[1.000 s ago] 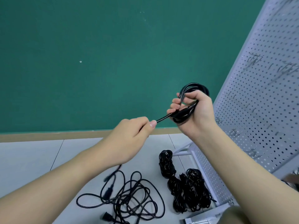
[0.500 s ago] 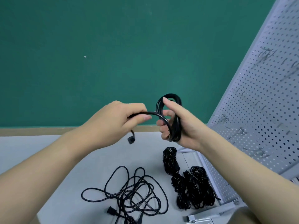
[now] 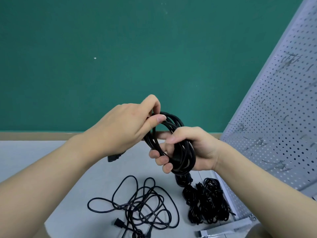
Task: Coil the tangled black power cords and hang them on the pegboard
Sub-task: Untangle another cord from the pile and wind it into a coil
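coil [image 3: 173, 143] gripped by right hand [image 3: 193, 148] | top loop pinched by left hand [image 3: 127, 129] | risk: loops spring apart if grip slackens

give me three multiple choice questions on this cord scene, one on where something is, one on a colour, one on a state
1. Where does the pegboard stand?
A. on the right
B. on the left
C. flat on the floor

2. What colour is the wall?
A. white
B. green
C. red

3. What state is the cord at lower centre on the floor in?
A. hung on a peg
B. neatly coiled
C. loose and tangled

Answers:
1. A, the perforated panel rises along the right edge.
2. B, the surface behind the hands is plain green.
3. C, its loops sprawl over one another on the floor, while the left hand and right hand hold the coil above it.
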